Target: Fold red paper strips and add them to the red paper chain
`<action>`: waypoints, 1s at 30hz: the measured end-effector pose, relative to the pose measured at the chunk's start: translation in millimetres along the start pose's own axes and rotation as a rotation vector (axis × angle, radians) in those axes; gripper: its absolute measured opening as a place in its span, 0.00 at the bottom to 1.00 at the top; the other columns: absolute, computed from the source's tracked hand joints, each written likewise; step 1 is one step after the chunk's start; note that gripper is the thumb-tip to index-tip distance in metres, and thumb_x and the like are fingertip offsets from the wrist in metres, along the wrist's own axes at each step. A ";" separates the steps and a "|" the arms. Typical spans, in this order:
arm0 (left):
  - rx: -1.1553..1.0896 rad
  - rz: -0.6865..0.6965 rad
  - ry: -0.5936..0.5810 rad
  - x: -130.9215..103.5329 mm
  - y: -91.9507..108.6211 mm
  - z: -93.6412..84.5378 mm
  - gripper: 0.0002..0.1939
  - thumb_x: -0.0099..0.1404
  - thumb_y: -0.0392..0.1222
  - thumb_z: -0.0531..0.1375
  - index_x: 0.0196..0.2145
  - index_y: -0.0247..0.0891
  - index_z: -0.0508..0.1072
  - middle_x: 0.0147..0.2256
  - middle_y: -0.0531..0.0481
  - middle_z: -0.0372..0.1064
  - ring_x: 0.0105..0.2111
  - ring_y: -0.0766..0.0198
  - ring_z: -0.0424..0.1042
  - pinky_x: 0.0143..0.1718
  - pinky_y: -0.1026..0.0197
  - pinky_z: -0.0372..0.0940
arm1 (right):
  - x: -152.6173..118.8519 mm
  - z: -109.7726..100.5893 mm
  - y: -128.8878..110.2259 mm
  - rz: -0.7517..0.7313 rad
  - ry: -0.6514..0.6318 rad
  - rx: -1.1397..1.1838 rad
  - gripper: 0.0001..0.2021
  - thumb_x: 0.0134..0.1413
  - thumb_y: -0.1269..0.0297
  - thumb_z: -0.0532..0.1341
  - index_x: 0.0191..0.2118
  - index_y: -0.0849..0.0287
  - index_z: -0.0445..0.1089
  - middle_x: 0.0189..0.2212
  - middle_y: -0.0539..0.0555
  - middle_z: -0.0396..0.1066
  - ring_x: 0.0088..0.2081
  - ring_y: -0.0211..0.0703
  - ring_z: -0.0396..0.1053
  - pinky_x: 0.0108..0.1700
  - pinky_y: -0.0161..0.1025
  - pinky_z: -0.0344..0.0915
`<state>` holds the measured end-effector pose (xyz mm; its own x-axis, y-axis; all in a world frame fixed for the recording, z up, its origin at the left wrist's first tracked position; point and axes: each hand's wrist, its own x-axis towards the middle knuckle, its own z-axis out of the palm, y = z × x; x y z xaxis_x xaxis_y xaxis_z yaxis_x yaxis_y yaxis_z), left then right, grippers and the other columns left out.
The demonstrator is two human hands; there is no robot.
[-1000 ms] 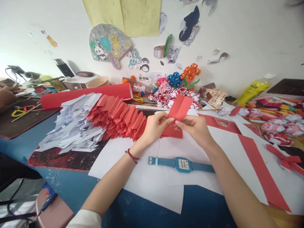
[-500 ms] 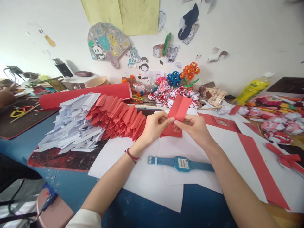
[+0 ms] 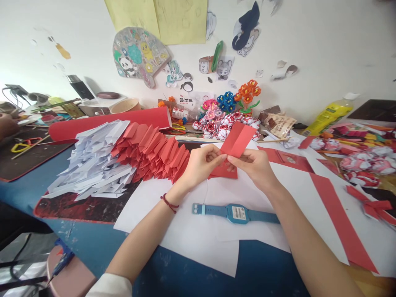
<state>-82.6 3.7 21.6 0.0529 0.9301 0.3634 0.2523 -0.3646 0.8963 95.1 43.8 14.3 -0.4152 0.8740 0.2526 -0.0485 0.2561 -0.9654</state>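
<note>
Over the blue table (image 3: 262, 268), red paper (image 3: 237, 139) tilts further right.

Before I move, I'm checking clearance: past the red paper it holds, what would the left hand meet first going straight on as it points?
Likely the right hand, at the lower edge of the held red paper; the left hand points toward it, though depth is hard to judge.

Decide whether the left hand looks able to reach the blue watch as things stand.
Probably yes: the blue watch lies on white paper near the left hand, its middle uncovered, but that hand pinches red paper.
</note>
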 end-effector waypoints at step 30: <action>0.139 0.028 -0.064 -5.7 2.5 4.6 0.14 0.68 0.47 0.56 0.28 0.35 0.68 0.25 0.51 0.71 0.25 0.70 0.66 0.29 0.68 0.61 | 0.6 1.3 0.7 -0.065 0.097 -0.022 0.08 0.48 0.62 0.69 0.28 0.62 0.76 0.21 0.50 0.72 0.21 0.34 0.63 0.24 0.34 0.61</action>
<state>-77.9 -2.3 20.6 0.1217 0.9224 0.3666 0.3807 -0.3844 0.8410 93.6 43.9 13.7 -0.3222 0.8907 0.3208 -0.0523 0.3216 -0.9454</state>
